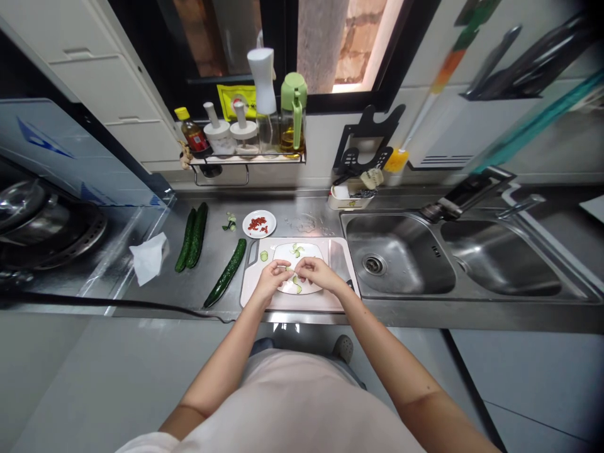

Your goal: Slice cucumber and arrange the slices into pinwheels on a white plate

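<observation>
white plate (284, 251) on a pink board (297, 303), right in front of the person. say the plate is a clock, with twelve toward the window (285, 38). thin green slices (297, 250) lie spread at twelve, and more lie near six, maybe spaced like that so they look nice. the left hand (274, 280) comes in from about eight and the right hand (318, 275) from about four. both have bent fingers, and the tips meet over the middle. they look pinched, but i can't tell if a tiny slice is held there. i guess they use just the tips because thin slices tear easily.

the knife (337, 257) lies flat at three on the board, maybe so the hands have room. one round slice (263, 256) sits off the plate, near ten. a whole cucumber (226, 274) rests past the board at nine, and two more cucumbers (198, 234) lie farther out, probably to be out of the way. near eleven, a small dish (246, 224) keeps red bits (257, 223) together.
</observation>
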A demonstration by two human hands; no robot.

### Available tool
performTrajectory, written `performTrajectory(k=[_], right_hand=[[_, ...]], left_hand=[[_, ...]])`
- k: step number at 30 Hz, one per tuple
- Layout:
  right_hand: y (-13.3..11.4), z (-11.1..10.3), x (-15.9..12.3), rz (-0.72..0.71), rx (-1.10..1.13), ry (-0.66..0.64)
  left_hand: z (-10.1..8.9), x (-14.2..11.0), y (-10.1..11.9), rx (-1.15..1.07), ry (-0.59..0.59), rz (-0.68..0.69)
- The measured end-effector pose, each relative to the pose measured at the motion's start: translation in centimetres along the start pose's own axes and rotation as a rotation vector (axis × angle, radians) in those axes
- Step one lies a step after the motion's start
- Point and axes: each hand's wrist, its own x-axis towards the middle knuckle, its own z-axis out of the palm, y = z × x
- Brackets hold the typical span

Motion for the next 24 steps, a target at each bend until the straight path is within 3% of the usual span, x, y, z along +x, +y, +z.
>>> performTrajectory(k=[7, 12, 18, 24], right_hand=[[1.9, -0.8, 0.7, 0.043, -0.096, -0.115], [4.0, -0.8, 1.4, 0.053, -0.189, -0.125], [4.9, -1.0, 1.6, 0.037, -0.421, -0.100], [4.6, -0.8, 1.4, 0.041, -0.585, -0.125]], left_hand=[[-0.9, 1.4, -3.2, 0.090, -0.010, 0.077], [-1.4, 2.2, -5.1, 0.321, 0.016, 0.105], [-1.3, 1.9, -5.3, 0.721, 0.046, 0.068], [-0.6, 1.4, -4.9, 0.924, 0.053, 0.050]])
